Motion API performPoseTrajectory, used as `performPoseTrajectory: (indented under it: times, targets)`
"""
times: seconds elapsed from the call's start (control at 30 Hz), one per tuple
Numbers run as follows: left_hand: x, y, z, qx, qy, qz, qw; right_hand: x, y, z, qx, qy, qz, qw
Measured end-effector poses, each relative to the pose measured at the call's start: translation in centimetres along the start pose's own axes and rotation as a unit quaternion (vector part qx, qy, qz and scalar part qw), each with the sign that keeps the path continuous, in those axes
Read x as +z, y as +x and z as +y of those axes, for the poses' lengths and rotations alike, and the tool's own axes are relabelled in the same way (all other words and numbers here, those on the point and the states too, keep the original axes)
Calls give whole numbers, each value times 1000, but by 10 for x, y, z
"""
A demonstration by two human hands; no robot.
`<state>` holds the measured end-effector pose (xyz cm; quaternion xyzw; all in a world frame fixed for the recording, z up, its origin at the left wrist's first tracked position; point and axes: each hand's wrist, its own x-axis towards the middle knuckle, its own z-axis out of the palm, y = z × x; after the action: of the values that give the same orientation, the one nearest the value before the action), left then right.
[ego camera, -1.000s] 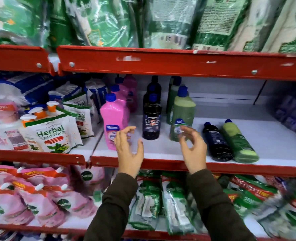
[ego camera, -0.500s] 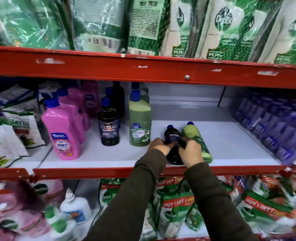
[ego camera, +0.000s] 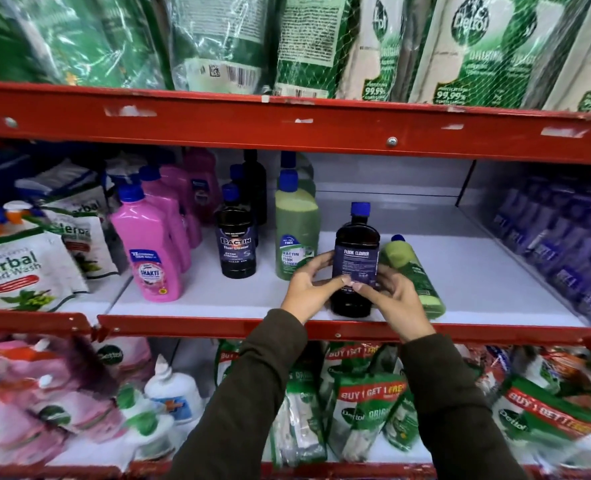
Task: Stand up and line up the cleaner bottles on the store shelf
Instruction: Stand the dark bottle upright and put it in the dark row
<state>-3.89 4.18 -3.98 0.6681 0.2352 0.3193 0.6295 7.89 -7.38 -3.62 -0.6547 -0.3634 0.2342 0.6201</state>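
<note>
A dark floor-cleaner bottle [ego camera: 357,240] with a blue cap stands upright near the front edge of the white shelf [ego camera: 218,299]. My left hand [ego camera: 309,289] grips its left side and my right hand [ego camera: 396,299] its right side, fingers wrapped over the label. Just right of it a green bottle [ego camera: 413,268] lies on its side, cap pointing to the back. To the left stand rows of green bottles [ego camera: 296,233], dark Bactin bottles [ego camera: 237,244] and pink bottles [ego camera: 150,247], all upright.
A red rail [ego camera: 287,129] of the upper shelf hangs overhead, with green refill pouches above it. Purple bottles [ego camera: 557,237] fill the right side. Herbal hand-wash pouches [ego camera: 20,271] sit at left. Bare white shelf lies behind and right of the held bottle.
Both hands went from the standing bottles to the lying dark bottle, took hold of it and raised it upright. The view shifted right.
</note>
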Motion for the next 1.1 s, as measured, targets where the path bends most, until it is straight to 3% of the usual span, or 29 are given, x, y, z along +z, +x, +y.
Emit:
performPoseTrajectory:
  times: [0.1,0.3,0.53,0.77,1.0,1.1]
  targets:
    - [-35,-18,2,27,4,1,1000,34,-9,2,-15,32,-11,999]
    - [-121,-48,3,41,23,84,995,129,-8,1,-41,60,-65,995]
    - [-168,-54,-6,66,73,123,988,178,4,0,-72,-1,-108,991]
    - [-173,-49,-14,83,114,167,976,176,5,10,-61,-18,-16,998]
    - [-183,-43,-18,45,159,41,985,176,3,5,-32,-1,-163,986]
    - [-182,-43,-18,41,143,42,988,175,8,2,-42,-29,-181,982]
